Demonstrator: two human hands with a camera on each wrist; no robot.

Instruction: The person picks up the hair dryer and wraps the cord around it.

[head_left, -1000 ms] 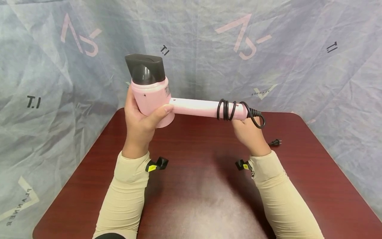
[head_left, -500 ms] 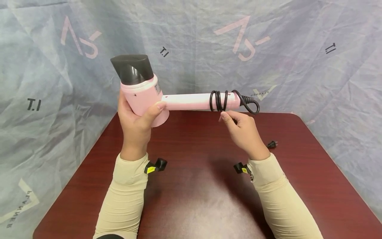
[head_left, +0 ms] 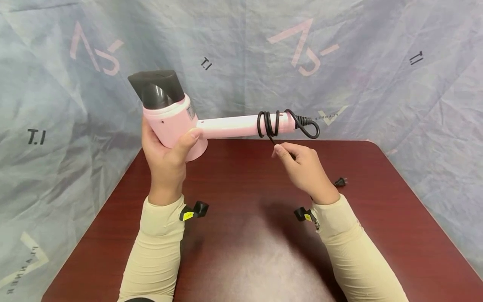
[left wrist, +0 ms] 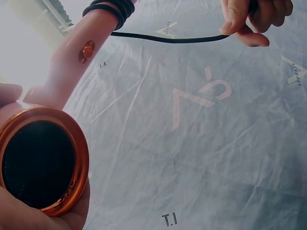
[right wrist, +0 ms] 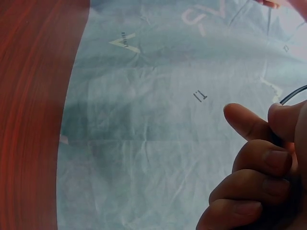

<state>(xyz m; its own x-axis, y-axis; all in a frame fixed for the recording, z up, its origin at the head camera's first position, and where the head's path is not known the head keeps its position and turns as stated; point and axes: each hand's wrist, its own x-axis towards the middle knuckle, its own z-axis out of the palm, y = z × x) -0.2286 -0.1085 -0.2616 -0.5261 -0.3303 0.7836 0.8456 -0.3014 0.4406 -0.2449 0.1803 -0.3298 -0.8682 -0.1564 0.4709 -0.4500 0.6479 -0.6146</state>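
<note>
A pink hair dryer (head_left: pixel 169 126) with a black nozzle (head_left: pixel 158 90) is held up above the table by my left hand (head_left: pixel 166 161), thumb and fingers around its body. Its handle (head_left: pixel 230 127) points right, with several turns of black cord (head_left: pixel 268 124) wound near the end. Below those turns my right hand (head_left: pixel 305 167) pinches the cord between thumb and forefinger. In the left wrist view, a stretch of the cord (left wrist: pixel 172 40) runs from the handle to the right hand, and the dryer's copper-rimmed rear (left wrist: pixel 82 158) faces the camera.
The plug (head_left: pixel 341 182) lies on the dark red table (head_left: pixel 241 235), behind the right wrist. Grey printed cloth (head_left: pixel 234 50) hangs around the table's back and sides. A small black wrist camera (head_left: pixel 200 209) sits at the left cuff, another (head_left: pixel 300 214) at the right.
The hair dryer has shifted left with my left hand, its handle end now tilted slightly up. My right hand has come from behind the handle end to pinch the cord and draw it downward.
</note>
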